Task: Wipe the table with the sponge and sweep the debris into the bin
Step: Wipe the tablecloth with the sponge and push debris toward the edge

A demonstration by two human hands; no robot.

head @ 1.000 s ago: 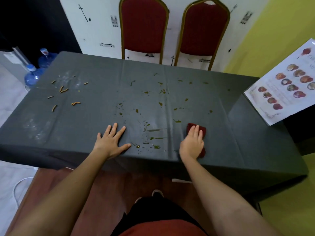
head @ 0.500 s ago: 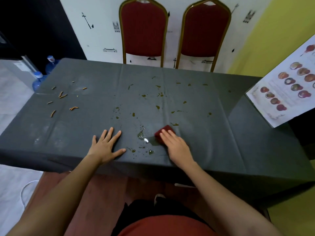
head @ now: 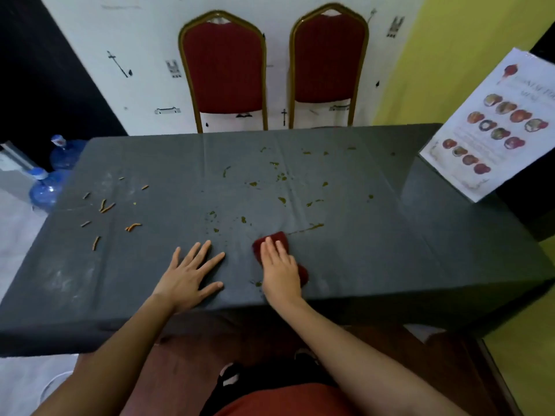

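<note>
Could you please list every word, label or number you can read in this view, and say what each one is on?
None can be read.
Laminated sheet: heading lines above the pictures, too blurred to read.
Wall: small dark drawn marks, no legible words.
Water bottles: no label shows.
Sponge, tablecloth, chairs: no text.

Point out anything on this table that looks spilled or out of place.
Greenish-yellow splatters dot the middle of the grey tablecloth, with a smear just past the red sponge under the right hand. Orange stick-like crumbs and pale dusty patches lie at the left end.
</note>
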